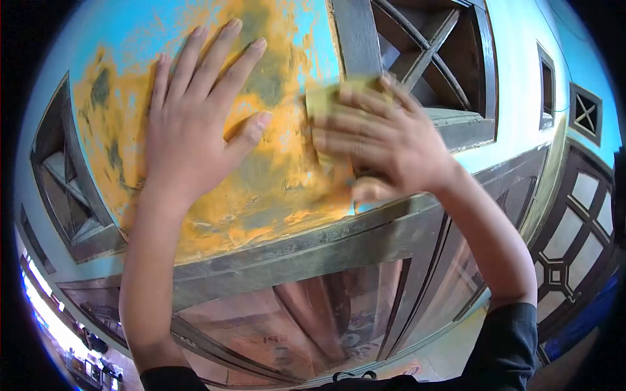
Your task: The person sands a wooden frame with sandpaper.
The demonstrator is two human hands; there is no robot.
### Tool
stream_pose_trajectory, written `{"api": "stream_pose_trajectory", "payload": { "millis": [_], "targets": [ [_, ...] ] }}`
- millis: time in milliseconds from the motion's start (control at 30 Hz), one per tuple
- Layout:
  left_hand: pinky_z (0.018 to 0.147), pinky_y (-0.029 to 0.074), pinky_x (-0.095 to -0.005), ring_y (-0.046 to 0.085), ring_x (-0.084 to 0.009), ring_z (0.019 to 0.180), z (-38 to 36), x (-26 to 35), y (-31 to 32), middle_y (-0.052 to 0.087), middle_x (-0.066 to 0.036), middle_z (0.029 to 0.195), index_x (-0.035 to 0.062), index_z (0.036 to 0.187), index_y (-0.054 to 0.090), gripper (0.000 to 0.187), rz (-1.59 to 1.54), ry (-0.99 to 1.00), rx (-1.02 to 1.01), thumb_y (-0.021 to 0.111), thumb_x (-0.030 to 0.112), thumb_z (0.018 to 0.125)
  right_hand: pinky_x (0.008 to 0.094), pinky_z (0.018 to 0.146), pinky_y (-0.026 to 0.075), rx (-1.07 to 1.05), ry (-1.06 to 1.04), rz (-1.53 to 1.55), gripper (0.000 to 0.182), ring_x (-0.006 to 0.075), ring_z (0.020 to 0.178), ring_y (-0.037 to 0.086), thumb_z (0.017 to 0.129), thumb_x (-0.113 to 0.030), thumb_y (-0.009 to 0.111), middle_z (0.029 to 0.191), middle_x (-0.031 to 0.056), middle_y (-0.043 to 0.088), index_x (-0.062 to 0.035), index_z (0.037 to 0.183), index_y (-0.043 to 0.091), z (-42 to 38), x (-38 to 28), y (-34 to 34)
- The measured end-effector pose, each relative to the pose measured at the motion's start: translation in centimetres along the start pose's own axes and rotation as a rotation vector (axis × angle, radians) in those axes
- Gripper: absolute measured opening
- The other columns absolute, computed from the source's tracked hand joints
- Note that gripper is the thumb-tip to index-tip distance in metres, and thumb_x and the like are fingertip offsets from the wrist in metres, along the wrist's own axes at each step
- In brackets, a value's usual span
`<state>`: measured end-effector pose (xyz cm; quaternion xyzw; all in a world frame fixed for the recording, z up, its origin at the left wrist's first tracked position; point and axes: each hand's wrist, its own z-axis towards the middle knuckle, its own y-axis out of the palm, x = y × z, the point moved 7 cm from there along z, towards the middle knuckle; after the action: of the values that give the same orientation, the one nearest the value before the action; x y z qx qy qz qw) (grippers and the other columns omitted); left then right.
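Yellowish sanding pad (pixel 339 98) sits pressed against the blue wall (pixel 287 150), just above the door frame (pixel 313 251), clamped under the curled fingers of the right hand (pixel 385 140). Orange patches of scraped paint (pixel 274 189) spread around it. Beside it, the left hand (pixel 195 124) lies flat, fingers spread wide, holding nothing.

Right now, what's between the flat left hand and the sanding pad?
Head view: only bare wall, worn orange-yellow over blue, separates left hand from sanding pad under right hand.
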<state>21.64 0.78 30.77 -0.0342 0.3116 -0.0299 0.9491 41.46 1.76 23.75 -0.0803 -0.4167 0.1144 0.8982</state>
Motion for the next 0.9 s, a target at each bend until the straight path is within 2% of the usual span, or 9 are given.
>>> {"api": "stream_pose_trajectory", "payload": {
  "millis": [100, 167, 200, 300, 433, 533, 633, 767, 900],
  "targets": [
    [0.123, 0.017, -0.0559, 0.026, -0.0298, 0.152, 0.1, 0.2, 0.0, 0.032, -0.001, 0.164, 0.0279, 0.155, 0.042, 0.069, -0.021, 0.009, 0.026, 0.061, 0.047, 0.092, 0.0575, 0.121, 0.023, 0.245, 0.112, -0.061, 0.07, 0.0308, 0.145, 0.04, 0.093, -0.072, 0.045, 0.15, 0.0019, 0.053, -0.028, 0.146, 0.054, 4.2, 5.5, -1.9],
    [0.123, 0.017, -0.0563, 0.026, -0.0296, 0.152, 0.1, 0.1, 0.0, 0.032, -0.001, 0.164, 0.0275, 0.154, 0.042, 0.069, -0.016, 0.008, 0.033, 0.061, 0.047, 0.091, 0.0509, 0.126, 0.008, 0.114, 0.217, -0.141, 0.061, 0.034, 0.155, 0.017, 0.103, -0.044, 0.042, 0.165, 0.0143, 0.027, -0.0178, 0.158, 0.035, 6.3, 6.9, -2.5],
    [0.123, 0.017, -0.0565, 0.026, -0.0297, 0.152, 0.1, 0.1, -0.1, 0.032, -0.001, 0.164, 0.0274, 0.154, 0.042, 0.069, -0.03, 0.005, 0.032, 0.061, 0.046, 0.091, 0.051, 0.126, 0.008, 0.137, 0.232, -0.129, 0.06, 0.0337, 0.155, 0.018, 0.102, -0.044, 0.041, 0.165, 0.0144, 0.027, -0.0193, 0.157, 0.037, 6.7, 7.1, -2.5],
    [0.122, 0.017, -0.057, 0.026, -0.03, 0.152, -0.1, 0.0, -0.2, 0.032, -0.002, 0.164, 0.0269, 0.155, 0.042, 0.069, -0.065, 0.003, 0.021, 0.062, 0.046, 0.091, 0.058, 0.119, 0.025, 0.32, 0.183, -0.022, 0.073, 0.0324, 0.142, 0.042, 0.089, -0.071, 0.052, 0.149, 0.0035, 0.053, -0.0252, 0.147, 0.054, 4.9, 5.2, -2.1],
    [0.122, 0.017, -0.0569, 0.026, -0.0304, 0.152, -1.1, 0.1, -0.1, 0.032, -0.002, 0.164, 0.027, 0.155, 0.042, 0.071, -0.087, 0.017, -0.012, 0.063, 0.047, 0.09, 0.0601, 0.122, 0.021, 0.004, 0.05, 0.125, 0.071, 0.029, 0.147, 0.038, 0.094, -0.075, 0.039, 0.154, -0.0002, 0.049, -0.0298, 0.147, 0.053, 0.3, -0.7, -0.1],
    [0.122, 0.017, -0.0569, 0.026, -0.0305, 0.152, -1.9, 0.0, 0.0, 0.031, -0.002, 0.165, 0.0281, 0.155, 0.042, 0.073, -0.091, 0.057, -0.046, 0.064, 0.047, 0.088, 0.0599, 0.122, 0.02, -0.061, -0.017, 0.058, 0.067, 0.028, 0.148, 0.036, 0.096, -0.073, 0.036, 0.155, -0.0025, 0.047, -0.0334, 0.149, 0.05, 0.4, -0.7, -0.8],
    [0.123, 0.017, -0.0575, 0.027, -0.0307, 0.151, -2.0, -1.5, -0.4, 0.032, -0.002, 0.164, 0.031, 0.155, 0.041, 0.073, -0.054, 0.094, -0.061, 0.064, 0.049, 0.088, 0.0596, 0.122, 0.021, 0.038, 0.129, -0.088, 0.061, 0.0283, 0.148, 0.036, 0.098, -0.068, 0.04, 0.157, -0.0007, 0.045, -0.0351, 0.149, 0.05, 3.6, 3.0, -1.7],
    [0.123, 0.017, -0.0582, 0.027, -0.0319, 0.151, -1.2, -8.0, -0.7, 0.034, -0.003, 0.163, 0.0321, 0.155, 0.041, 0.067, 0.061, 0.039, 0.062, 0.057, 0.054, 0.093, 0.0579, 0.121, 0.021, 0.271, 0.307, -0.142, 0.063, 0.032, 0.149, 0.034, 0.096, -0.06, 0.051, 0.157, 0.0058, 0.044, -0.0281, 0.15, 0.048, 8.3, 5.6, -3.0],
    [0.123, 0.017, -0.0568, 0.026, -0.0312, 0.152, -2.7, -12.1, -0.6, 0.033, -0.002, 0.163, 0.0306, 0.156, 0.04, 0.062, 0.117, -0.048, 0.144, 0.048, 0.056, 0.1, 0.0575, 0.122, 0.021, 0.066, 0.044, 0.106, 0.072, 0.034, 0.148, 0.034, 0.096, -0.072, 0.037, 0.159, 0.0054, 0.041, -0.0269, 0.151, 0.046, 9.4, -3.6, -0.4]
  ]
}}
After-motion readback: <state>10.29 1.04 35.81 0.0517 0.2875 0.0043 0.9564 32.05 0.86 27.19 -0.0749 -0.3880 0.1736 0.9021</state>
